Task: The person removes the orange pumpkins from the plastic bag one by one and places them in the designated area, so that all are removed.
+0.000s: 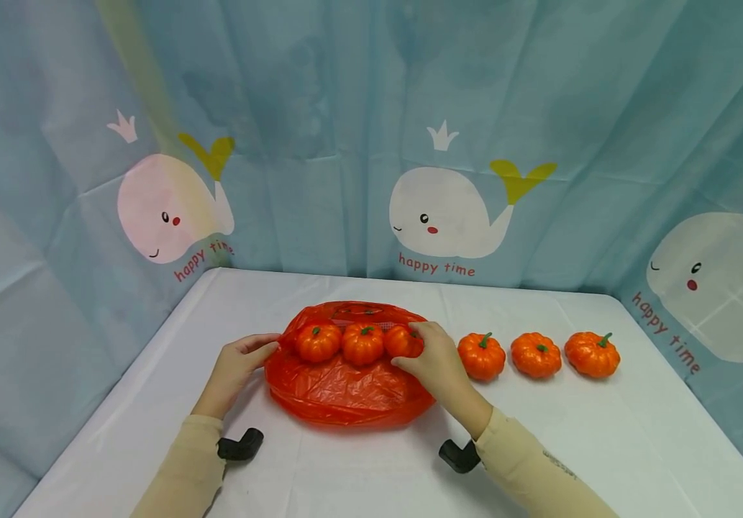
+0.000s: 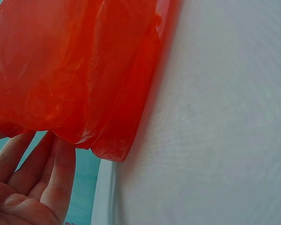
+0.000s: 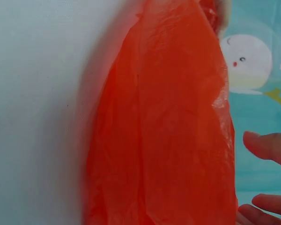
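A crumpled red plastic bag (image 1: 352, 396) lies open on the white table. In its mouth, several small orange pumpkins sit in a row: a left one (image 1: 318, 342), a middle one (image 1: 362, 344) and a right one (image 1: 401, 341). My left hand (image 1: 236, 368) pinches the bag's left edge between thumb and fingers; its fingertips disappear behind red plastic in the left wrist view. Over the right pumpkin is my right hand (image 1: 439, 363), thumb and fingers spread around it. In the right wrist view, this thumb (image 3: 267, 145) stands apart from the fingers, with curtain visible between them.
Outside the bag, three more pumpkins stand in a row to the right: one (image 1: 482, 357) beside my right hand, one (image 1: 536, 355) farther along, one (image 1: 593, 354) at the end. A blue curtain (image 1: 319, 216) with whale prints hangs behind the white table (image 1: 604, 446).
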`<state>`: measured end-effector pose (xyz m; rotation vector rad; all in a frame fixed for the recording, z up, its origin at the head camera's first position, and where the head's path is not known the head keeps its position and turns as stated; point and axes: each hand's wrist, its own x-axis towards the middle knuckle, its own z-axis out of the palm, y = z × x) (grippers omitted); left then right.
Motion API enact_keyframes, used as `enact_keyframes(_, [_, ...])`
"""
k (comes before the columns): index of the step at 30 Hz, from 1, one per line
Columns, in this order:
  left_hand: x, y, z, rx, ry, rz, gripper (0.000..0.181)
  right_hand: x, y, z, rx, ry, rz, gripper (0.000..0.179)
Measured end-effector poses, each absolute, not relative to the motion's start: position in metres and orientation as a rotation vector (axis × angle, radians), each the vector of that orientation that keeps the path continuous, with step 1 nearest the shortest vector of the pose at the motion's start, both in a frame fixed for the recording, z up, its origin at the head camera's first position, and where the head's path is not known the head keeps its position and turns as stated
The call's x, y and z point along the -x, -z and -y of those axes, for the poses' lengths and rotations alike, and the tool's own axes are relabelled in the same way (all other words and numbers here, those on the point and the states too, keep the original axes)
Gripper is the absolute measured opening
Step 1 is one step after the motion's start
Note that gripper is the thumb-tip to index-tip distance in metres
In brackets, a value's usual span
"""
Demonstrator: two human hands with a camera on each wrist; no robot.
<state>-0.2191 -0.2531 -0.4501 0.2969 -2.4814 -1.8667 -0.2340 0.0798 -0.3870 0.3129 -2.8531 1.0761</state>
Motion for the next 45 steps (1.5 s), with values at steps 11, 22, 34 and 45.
enact_keyframes(11, [0.220, 0.450, 0.253, -0.278, 1.861, 2.498, 0.050, 0.240, 0.393, -0.073, -0.301, -0.980, 2.881, 0.065])
enact_keyframes(22, [0.218, 0.449, 0.253, -0.273, 1.859, 2.504, 0.051, 0.245, 0.401, -0.065, -0.317, -0.910, 2.861, 0.061])
enact_keyframes(34, [0.217, 0.450, 0.253, -0.283, 1.869, 2.494, 0.051, 0.241, 0.407, -0.059, -0.354, -0.718, 2.862, 0.056])
enact_keyframes(45, [0.217, 0.448, 0.253, -0.275, 1.862, 2.493, 0.050, 0.242, 0.410, -0.058, -0.364, -0.700, 2.809, 0.056])
